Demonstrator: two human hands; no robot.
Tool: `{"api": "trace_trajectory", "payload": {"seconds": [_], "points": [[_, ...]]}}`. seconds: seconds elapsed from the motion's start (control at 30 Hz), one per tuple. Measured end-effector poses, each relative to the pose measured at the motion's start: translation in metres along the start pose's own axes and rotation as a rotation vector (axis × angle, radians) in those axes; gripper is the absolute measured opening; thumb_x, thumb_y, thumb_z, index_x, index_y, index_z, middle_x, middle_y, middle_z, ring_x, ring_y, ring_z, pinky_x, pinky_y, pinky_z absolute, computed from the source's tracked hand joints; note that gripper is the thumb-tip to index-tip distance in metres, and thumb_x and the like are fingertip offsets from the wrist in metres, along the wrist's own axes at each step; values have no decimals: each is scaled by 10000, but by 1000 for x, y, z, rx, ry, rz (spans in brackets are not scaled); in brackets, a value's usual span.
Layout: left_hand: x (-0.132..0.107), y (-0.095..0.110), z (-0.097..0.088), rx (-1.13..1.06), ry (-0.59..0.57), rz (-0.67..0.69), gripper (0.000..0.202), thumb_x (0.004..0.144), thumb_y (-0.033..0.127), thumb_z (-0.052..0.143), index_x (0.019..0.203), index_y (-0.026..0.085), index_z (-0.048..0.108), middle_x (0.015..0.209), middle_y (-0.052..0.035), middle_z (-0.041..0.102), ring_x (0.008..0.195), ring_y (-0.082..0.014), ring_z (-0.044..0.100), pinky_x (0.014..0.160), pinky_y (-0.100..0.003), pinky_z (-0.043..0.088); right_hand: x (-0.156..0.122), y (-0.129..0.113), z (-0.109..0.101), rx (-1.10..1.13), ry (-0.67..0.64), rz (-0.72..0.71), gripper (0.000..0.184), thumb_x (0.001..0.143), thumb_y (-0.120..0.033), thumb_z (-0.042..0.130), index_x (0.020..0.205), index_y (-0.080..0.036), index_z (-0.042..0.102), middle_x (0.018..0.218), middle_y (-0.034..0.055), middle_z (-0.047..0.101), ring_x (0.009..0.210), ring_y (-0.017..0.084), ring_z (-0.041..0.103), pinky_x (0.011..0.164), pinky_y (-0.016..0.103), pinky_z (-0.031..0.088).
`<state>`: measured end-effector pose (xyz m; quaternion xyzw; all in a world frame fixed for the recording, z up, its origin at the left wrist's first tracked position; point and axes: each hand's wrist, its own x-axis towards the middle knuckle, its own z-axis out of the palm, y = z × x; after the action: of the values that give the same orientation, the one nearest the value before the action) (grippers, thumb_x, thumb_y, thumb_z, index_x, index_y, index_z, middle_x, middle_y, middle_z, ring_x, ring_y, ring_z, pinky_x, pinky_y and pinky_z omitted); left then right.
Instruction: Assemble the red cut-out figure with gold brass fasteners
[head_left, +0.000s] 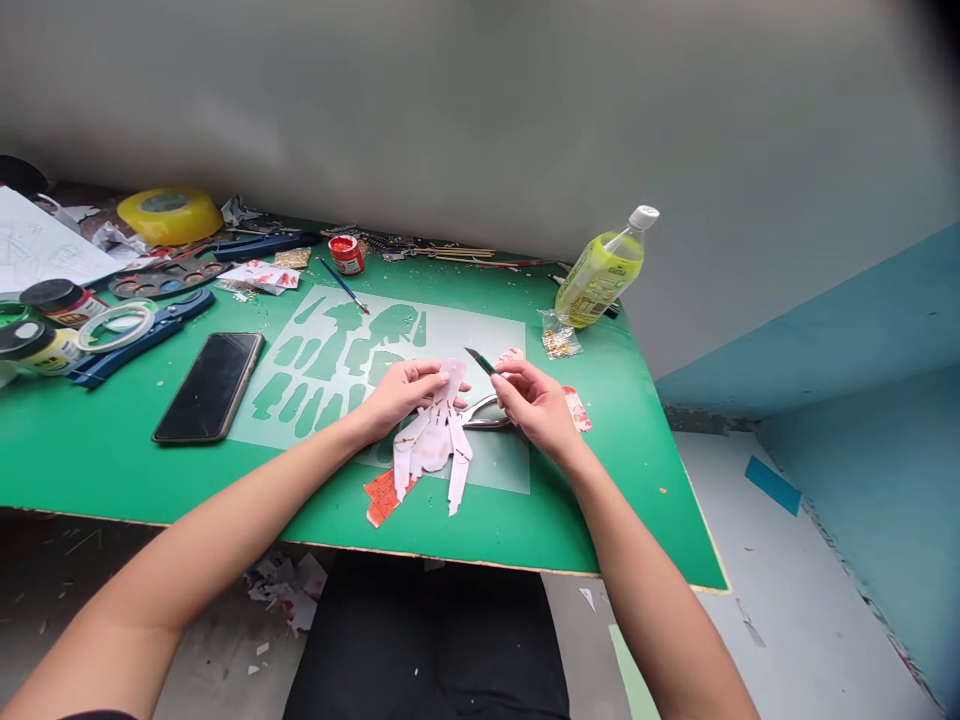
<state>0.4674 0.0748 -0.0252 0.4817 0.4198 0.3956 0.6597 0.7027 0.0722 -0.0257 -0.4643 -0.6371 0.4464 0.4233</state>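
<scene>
Between the thumb and fingers of my left hand (409, 392) is the top of a jointed paper figure (435, 440), its pale pinkish pieces hanging down toward the table's front edge. My right hand (536, 405) pinches a craft knife (481, 361), blade pointing up and left, close to the figure's top but apart from it. Metal pliers (486, 412) lie behind and between the hands, partly hidden. An orange-red painted piece (386, 497) sits under the figure's lower left. Beneath everything is a translucent sheet (480, 335) with several cut-out shapes.
A phone (210, 388) lies left of the sheet. A paintbrush (345, 287) and red paint jar (346, 255) are behind it. At the back right stands a yellow-green bottle (600, 275) beside a small bag of gold fasteners (560, 337). Paint jars, tape and papers crowd the left.
</scene>
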Motion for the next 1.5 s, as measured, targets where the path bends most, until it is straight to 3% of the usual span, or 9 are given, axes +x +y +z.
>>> {"api": "trace_trajectory", "payload": {"seconds": [0.17,0.4,0.57,0.73,0.87,1.03,1.5], "points": [[-1,3,-6,37,-62,-6,384,930,400,716,1240,182,775,1161,-146,813,963,-246,806,777,-311,588,-4,2,1,-275,-41,-77,327,1010,-535,620,954,-229,720,633,-32,519,562,127,435,561,284,348],[-2,1,-4,32,-72,17,407,964,395,700,1303,175,746,1039,-126,822,917,-228,796,723,-279,558,-2,6,4,-345,58,-111,278,1013,-475,615,962,-221,719,677,-15,603,582,134,467,591,292,362],[-1,0,-5,56,-15,25,357,942,396,735,1229,192,792,1089,-121,813,932,-185,745,735,-255,528,-3,5,5,-399,68,-164,265,1016,-445,605,956,-214,718,670,-16,615,563,128,467,585,290,358],[0,-3,-5,58,62,22,339,874,460,818,1087,197,844,1051,-89,796,813,-132,660,710,-245,514,-4,5,5,-459,76,-231,246,1022,-417,600,980,-213,731,678,-11,644,560,128,492,595,279,384],[-1,-2,-4,30,69,3,367,819,463,878,1075,200,855,1063,-95,793,846,-145,678,769,-271,559,-5,5,4,-511,85,-273,224,1026,-385,594,989,-218,738,758,16,721,575,134,558,603,272,413],[0,-2,-3,-10,98,2,370,784,443,905,1056,195,857,1087,-114,798,853,-171,707,785,-311,600,-7,4,5,-550,107,-305,209,1032,-375,595,998,-222,733,705,1,695,559,135,570,582,266,411],[-1,3,-6,93,65,-20,330,782,404,882,1015,172,854,1011,-94,793,739,-116,619,678,-247,533,-5,7,-1,-588,40,-280,225,1037,-401,603,1006,-240,757,837,27,784,614,157,632,625,284,441]]}}
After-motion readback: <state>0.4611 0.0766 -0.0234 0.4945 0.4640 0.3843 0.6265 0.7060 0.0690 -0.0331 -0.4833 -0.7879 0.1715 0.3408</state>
